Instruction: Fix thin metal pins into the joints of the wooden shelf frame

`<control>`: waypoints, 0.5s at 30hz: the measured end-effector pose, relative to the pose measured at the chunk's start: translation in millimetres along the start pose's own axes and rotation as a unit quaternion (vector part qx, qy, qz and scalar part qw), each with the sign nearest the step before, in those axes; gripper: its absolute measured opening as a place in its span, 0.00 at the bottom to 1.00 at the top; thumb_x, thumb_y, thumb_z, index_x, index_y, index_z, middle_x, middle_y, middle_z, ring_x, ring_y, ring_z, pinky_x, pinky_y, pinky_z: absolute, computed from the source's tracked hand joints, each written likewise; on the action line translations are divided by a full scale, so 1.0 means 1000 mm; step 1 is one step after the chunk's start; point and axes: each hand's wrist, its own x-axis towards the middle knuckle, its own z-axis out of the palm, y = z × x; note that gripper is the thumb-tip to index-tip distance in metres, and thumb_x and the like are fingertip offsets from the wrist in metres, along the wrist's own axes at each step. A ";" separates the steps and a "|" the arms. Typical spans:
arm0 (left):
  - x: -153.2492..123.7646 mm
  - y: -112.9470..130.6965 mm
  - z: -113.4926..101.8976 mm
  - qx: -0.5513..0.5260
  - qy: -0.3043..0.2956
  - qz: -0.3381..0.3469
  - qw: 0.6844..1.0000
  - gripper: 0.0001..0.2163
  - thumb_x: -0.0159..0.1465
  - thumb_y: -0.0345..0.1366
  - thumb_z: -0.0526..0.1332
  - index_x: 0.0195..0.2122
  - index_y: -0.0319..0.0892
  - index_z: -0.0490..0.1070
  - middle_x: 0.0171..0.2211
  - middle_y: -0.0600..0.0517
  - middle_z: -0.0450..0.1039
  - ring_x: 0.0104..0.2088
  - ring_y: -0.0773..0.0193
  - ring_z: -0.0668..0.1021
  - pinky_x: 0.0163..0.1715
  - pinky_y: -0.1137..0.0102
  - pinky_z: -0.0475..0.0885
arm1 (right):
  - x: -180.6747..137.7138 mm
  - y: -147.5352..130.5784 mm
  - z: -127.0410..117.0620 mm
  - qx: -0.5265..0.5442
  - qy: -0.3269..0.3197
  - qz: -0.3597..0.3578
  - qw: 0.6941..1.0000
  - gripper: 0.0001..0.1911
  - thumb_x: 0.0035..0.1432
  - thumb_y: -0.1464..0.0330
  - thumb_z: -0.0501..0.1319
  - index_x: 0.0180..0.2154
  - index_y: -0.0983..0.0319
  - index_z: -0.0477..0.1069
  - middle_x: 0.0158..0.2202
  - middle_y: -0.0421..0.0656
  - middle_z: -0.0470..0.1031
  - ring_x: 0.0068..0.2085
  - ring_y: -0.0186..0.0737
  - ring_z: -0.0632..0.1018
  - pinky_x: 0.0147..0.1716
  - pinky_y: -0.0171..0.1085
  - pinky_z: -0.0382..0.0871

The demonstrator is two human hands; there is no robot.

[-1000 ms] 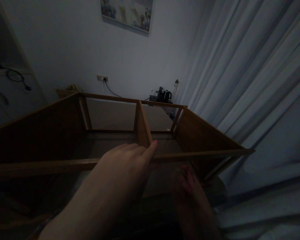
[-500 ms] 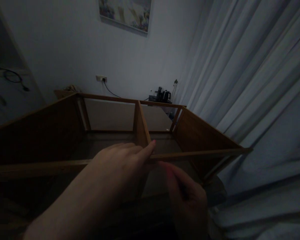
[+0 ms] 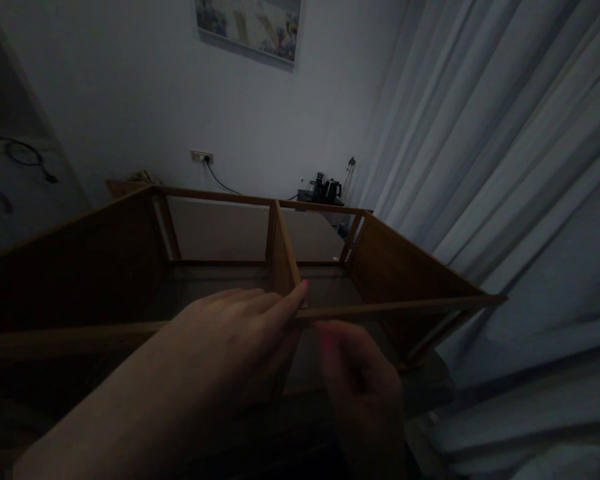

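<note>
A brown wooden cabinet frame lies open-side up in a dim room, with a centre divider panel running front to back. My left hand rests on the near front rail where the divider meets it, fingers wrapped over the joint and the index finger stretched along the rail. My right hand sits just below that rail to the right, fingers curled in a pinch near the joint. Whatever it pinches is too dark to make out.
Grey curtains hang along the right side. A white wall carries a picture and a socket with a cable. A black kettle stands beyond the frame. Shelving is at far left.
My right hand has risen from lower down, fingers extended, to a curled pinch just under the front rail. My left hand has stayed on the joint.
</note>
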 end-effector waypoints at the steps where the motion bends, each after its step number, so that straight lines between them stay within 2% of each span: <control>1: 0.001 0.001 0.000 0.002 -0.007 -0.002 1.000 0.32 0.60 0.23 0.54 0.67 0.39 0.59 0.53 0.42 0.79 0.46 0.52 0.83 0.43 0.59 0.81 | 0.000 0.000 0.002 -0.007 0.004 -0.005 1.000 0.08 0.64 0.64 0.61 0.41 0.56 0.79 0.26 0.38 0.79 0.19 0.30 0.71 0.16 0.28 0.62; 4: 0.004 0.003 -0.002 0.001 -0.028 -0.019 0.999 0.32 0.59 0.21 0.55 0.66 0.39 0.61 0.53 0.42 0.79 0.46 0.50 0.83 0.44 0.56 0.81 | 0.001 0.000 0.008 -0.037 0.022 -0.033 0.999 0.06 0.64 0.64 0.61 0.38 0.56 0.76 0.31 0.38 0.80 0.17 0.27 0.68 0.15 0.28 0.60; 7: 0.007 0.006 -0.005 -0.010 -0.053 -0.050 0.997 0.32 0.59 0.19 0.55 0.66 0.41 0.62 0.54 0.42 0.78 0.47 0.50 0.83 0.46 0.55 0.81 | 0.003 0.000 0.011 -0.070 0.046 -0.077 0.994 0.04 0.65 0.66 0.61 0.39 0.56 0.75 0.27 0.36 0.78 0.16 0.26 0.67 0.15 0.27 0.61; 12: 0.011 0.011 -0.010 -0.023 -0.099 -0.078 0.992 0.32 0.59 0.18 0.57 0.65 0.41 0.63 0.56 0.43 0.76 0.50 0.50 0.82 0.51 0.54 0.79 | 0.004 0.006 0.014 -0.110 0.088 -0.156 0.978 0.06 0.64 0.71 0.62 0.42 0.56 0.73 0.28 0.35 0.79 0.18 0.26 0.72 0.20 0.26 0.67; 15: 0.012 0.013 -0.011 -0.015 -0.105 -0.081 0.991 0.32 0.59 0.18 0.57 0.65 0.42 0.64 0.57 0.43 0.75 0.51 0.51 0.81 0.52 0.55 0.78 | 0.003 0.009 0.014 -0.105 0.083 -0.159 0.978 0.07 0.64 0.72 0.61 0.43 0.56 0.73 0.30 0.36 0.81 0.19 0.26 0.73 0.20 0.26 0.67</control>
